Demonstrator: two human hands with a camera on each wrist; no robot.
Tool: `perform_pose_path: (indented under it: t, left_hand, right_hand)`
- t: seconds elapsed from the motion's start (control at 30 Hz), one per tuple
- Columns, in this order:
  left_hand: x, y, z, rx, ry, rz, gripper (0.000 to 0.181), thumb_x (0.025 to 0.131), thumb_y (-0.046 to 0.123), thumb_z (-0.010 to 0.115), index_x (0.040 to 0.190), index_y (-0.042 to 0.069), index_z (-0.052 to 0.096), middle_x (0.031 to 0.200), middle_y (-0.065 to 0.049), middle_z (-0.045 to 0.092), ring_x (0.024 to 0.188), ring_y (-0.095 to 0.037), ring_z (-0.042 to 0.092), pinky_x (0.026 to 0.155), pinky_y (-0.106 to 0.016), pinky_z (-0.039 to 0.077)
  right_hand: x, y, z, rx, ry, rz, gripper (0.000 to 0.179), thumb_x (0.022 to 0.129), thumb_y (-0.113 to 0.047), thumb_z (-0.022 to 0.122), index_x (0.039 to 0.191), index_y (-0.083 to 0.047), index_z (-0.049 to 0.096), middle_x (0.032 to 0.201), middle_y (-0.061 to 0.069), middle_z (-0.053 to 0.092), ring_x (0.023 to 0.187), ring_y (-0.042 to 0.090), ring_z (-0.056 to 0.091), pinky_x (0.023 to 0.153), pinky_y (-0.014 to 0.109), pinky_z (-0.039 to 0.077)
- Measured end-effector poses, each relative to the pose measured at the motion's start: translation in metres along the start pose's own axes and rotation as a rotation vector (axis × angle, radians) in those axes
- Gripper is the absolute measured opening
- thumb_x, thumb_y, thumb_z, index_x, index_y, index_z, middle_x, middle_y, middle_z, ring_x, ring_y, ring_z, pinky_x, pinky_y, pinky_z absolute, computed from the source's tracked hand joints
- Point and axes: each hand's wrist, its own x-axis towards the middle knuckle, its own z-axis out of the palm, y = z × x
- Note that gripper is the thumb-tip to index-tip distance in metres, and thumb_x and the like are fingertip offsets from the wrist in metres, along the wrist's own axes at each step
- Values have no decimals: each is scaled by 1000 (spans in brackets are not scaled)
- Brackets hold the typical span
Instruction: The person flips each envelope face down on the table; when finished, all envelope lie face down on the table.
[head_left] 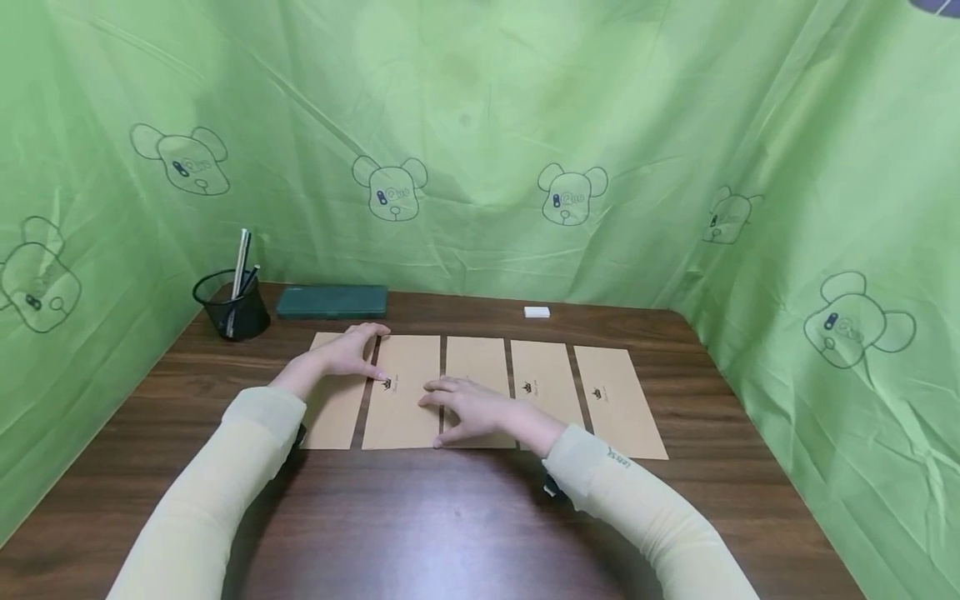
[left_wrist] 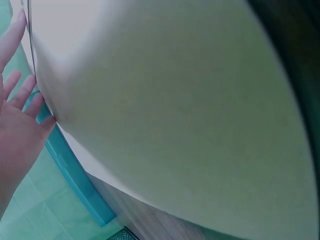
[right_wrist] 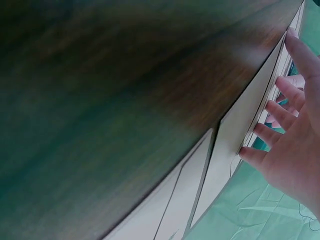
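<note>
Several flat tan kraft-paper rectangles lie side by side in a row, with small printed crowns visible on some; whether they are booklets or envelopes I cannot tell. My left hand (head_left: 341, 354) spreads over the leftmost rectangle (head_left: 330, 421), its thumb and fingertips touching the left edge of the second rectangle (head_left: 405, 417). My right hand (head_left: 476, 410) rests on the middle rectangle (head_left: 476, 354), fingers extended leftward to the second one's right edge. The fourth rectangle (head_left: 551, 383) and the rightmost rectangle (head_left: 622, 417) lie untouched. Both wrist views show spread fingers at the paper.
A black mesh pen cup (head_left: 243, 317) with pens stands at the back left, beside a dark green flat case (head_left: 332, 302). A small white block (head_left: 536, 312) lies near the back edge. Green curtain (head_left: 465, 125) surrounds the brown wooden table (head_left: 420, 525).
</note>
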Motion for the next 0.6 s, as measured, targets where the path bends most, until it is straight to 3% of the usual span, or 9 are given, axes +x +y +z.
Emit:
perform_pose_path:
  t: [0.6]
  left_hand:
    - [12,0,1,-60,31,3,73,75,20,80,136,7,43,131,-24,40,122,-38,31,99,-57,31]
  right_hand:
    - [2,2,3,-35,-12,17,72,80,-55,66,140,-23,43,153,4,31,141,23,26,115,40,21]
